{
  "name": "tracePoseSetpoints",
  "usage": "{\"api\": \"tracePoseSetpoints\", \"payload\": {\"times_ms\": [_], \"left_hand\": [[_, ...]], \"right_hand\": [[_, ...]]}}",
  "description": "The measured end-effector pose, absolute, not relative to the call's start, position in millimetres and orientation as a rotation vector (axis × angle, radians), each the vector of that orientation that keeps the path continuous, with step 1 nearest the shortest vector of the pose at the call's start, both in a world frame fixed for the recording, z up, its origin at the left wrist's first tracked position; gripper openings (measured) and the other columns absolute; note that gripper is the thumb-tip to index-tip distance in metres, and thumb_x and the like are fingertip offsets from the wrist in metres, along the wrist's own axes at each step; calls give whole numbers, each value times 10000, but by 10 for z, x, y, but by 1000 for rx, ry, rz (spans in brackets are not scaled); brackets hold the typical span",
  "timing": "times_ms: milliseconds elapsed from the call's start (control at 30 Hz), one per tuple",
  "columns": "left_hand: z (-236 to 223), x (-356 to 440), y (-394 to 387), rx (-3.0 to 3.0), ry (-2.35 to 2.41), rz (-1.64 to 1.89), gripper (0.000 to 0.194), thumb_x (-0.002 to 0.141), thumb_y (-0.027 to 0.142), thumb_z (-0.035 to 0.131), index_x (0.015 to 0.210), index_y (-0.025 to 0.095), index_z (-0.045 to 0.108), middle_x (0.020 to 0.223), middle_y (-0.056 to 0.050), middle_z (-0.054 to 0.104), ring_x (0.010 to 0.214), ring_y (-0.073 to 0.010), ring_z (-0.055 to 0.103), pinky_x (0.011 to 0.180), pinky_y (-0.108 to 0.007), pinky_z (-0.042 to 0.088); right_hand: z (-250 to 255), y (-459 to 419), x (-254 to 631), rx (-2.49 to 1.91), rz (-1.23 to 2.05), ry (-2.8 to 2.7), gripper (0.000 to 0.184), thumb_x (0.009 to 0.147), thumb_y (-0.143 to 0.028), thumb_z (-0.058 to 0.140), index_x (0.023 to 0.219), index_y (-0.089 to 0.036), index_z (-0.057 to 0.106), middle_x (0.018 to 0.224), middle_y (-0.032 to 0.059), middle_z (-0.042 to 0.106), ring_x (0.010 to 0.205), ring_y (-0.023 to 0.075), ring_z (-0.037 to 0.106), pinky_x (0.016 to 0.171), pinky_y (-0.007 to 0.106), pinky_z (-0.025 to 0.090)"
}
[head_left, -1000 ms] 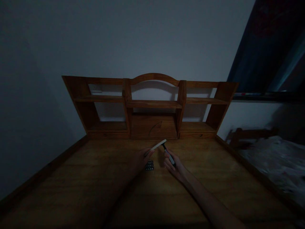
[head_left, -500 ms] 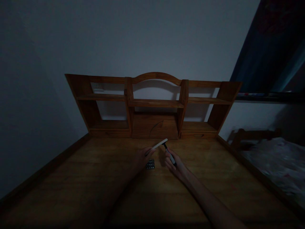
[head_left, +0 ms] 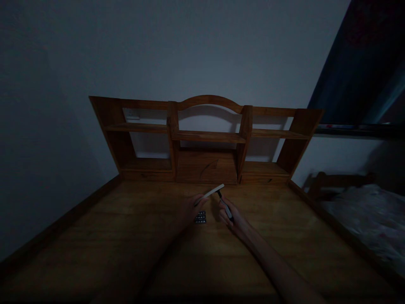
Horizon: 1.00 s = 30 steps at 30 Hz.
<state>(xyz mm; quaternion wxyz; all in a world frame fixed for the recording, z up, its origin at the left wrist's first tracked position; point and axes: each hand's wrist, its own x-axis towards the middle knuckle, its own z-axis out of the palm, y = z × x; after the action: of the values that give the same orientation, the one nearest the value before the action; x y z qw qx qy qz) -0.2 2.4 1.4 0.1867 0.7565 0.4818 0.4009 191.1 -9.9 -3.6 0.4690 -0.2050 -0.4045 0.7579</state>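
The room is very dim. My left hand (head_left: 191,207) pinches one end of a thin white strip (head_left: 214,191) that slants up to the right above the wooden desk (head_left: 133,236). My right hand (head_left: 232,219) is closed round a small tool with a light handle and dark tip (head_left: 225,206); its tip meets the far end of the strip. A small dark blister pack with pale dots (head_left: 200,217) lies on the desk just under my left hand's fingers.
A wooden shelf unit (head_left: 205,137) with open compartments stands at the desk's back edge against a pale wall. A raised rim runs along the desk's left side. To the right are a bed with pale bedding (head_left: 367,215) and a dark window.
My hands keep their grips and pose. The view has drifted a little, so hands and shelf sit slightly further right in frame.
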Motion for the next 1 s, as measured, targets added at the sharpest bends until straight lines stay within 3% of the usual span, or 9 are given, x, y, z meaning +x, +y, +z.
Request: {"api": "tracePoseSetpoints", "payload": {"times_ms": [433, 1000], "left_hand": [[36, 31, 9, 2112, 1409, 1137, 365, 890, 494, 402, 938, 222, 641, 883, 4, 672, 780, -140, 614, 710, -220, 434], [-5, 21, 21, 2107, 1466, 1170, 355, 885, 501, 409, 990, 253, 640, 934, 14, 675, 824, -146, 624, 744, -239, 446]], "right_hand": [[11, -65, 1984, -493, 1811, -891, 403, 868, -522, 474, 616, -208, 444, 283, -103, 310, 248, 61, 188, 330, 212, 164], [-1, -71, 2008, -352, 1898, -850, 357, 907, -399, 445, 606, -207, 441, 280, -94, 312, 268, 72, 172, 355, 234, 161]]}}
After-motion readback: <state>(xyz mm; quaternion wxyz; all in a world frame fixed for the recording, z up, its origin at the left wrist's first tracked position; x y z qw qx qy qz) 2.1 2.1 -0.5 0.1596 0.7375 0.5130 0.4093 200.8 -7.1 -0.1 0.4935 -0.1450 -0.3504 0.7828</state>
